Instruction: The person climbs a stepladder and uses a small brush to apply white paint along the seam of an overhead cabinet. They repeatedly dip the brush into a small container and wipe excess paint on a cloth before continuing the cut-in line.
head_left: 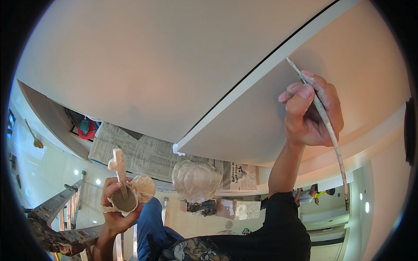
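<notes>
My right hand (320, 117) is raised and pinches a thin, paint-smeared paintbrush (333, 135) between thumb and fingers. Its pointed tip is at or very close to the pale edge strip (244, 94) of a large smooth panel; I cannot tell if it touches. A narrow black gap runs along that strip. Lower left, my left hand (116, 221) grips a small cup (138, 195) of greyish paint, with crumpled, paint-crusted wrapping around its rim. Standing in the cup is a coated stick or brush (117, 164), its lower end hidden in the paint.
Newspaper sheets (143, 152) line a ledge below the panel, with a plastic-wrapped bundle (196, 178) at its edge. A paint-spattered ladder (52, 211) stands at lower left. Boxes (244, 209) lie on the floor below. Other people (307, 195) are in the background at right.
</notes>
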A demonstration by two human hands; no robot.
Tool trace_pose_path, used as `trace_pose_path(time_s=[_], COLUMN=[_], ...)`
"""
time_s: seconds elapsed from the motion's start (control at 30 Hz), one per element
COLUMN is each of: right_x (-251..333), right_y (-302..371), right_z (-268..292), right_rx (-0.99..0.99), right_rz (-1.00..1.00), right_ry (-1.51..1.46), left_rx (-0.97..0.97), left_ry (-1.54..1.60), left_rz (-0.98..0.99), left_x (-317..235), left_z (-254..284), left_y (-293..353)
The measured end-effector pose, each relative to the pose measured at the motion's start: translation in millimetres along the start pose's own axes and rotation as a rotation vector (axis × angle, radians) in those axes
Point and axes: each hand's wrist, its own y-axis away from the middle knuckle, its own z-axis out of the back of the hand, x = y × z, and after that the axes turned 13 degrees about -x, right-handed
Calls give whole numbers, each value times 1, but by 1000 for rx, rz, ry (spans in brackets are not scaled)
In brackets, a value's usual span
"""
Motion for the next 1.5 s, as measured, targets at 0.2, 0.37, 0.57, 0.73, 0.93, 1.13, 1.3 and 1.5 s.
trace_pose_path(time_s=[0.2, 0.37, 0.57, 0.73, 0.93, 1.13, 1.3, 1.5], right_x=[-1, -2, -3, -4, -3, -4, -4, -3], right_y=[1, 0, 0, 2, 0, 0, 0, 1], right_z=[0, -1, 0, -5, -1, 1, 0, 0], right_rx=[-29, -34, -25, -122, -32, 1, 1, -3], right_rz=[-12, 17, 27, -14, 41, 43, 43, 35], right_ry=[-19, -37, -29, -46, -42, -38, -32, -35], left_rx=[4, 2, 2, -2, 5, 12, 14, 15], left_ry=[1, 24, 3, 1, 6, -6, -3, -6], left_rz=[-7, 3, -7, -11, -10, -11, -9, -5], left_x=[1, 1, 1, 2, 1, 1, 0, 0], left_z=[0, -1, 0, -1, -1, -1, -1, -1], left_y=[0, 0, 0, 0, 0, 0, -1, 0])
